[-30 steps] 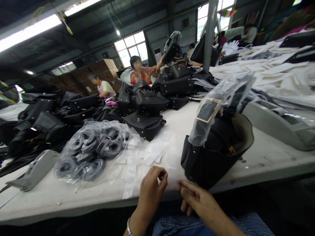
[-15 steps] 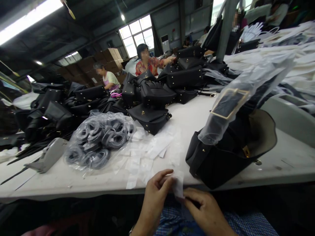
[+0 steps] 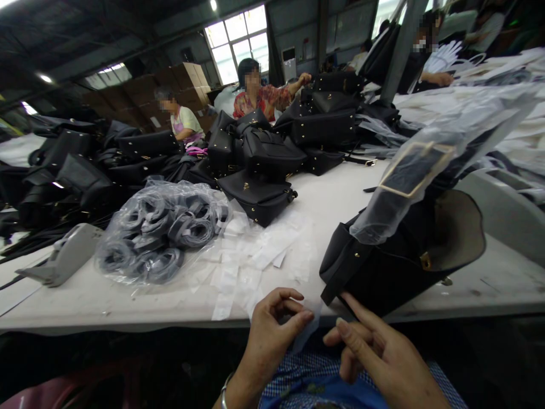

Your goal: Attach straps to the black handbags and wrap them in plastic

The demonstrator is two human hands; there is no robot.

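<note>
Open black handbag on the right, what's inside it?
Pale lining shows inside the black handbag, near its mouth. The bottom is hidden behind the near wall, so whether anything lies there can't be seen.

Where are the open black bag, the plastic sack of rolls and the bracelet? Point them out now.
Open black bag [image 3: 392, 275], head view: on its dark side.
Plastic sack of rolls [image 3: 164, 230], head view: on its middle.
Bracelet [image 3: 223, 391], head view: on its band.
</note>
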